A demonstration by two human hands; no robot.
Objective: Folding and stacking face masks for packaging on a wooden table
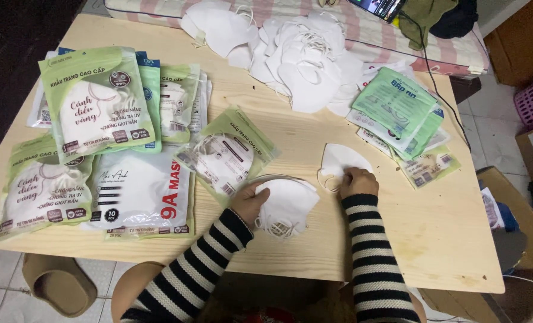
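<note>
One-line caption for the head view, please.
Left hand holds a stack of white face masks while right hand presses a single mask on a wooden table among packaged masks.

White folded masks (285, 206) stacked, another (340, 160) flat beside

Pale wooden worktop (434, 239) seen from above. Left hand (250, 200) in striped sleeve grips small stack of white folded face masks (285, 206). Right hand (357, 181) presses on single white folded face mask (340, 160) lying flat just beside stack. Loose heap of white masks (296, 57) at far edge. Green-and-white sealed mask packets (99, 137) spread at left; flat green packets (398, 110) at right.
</note>
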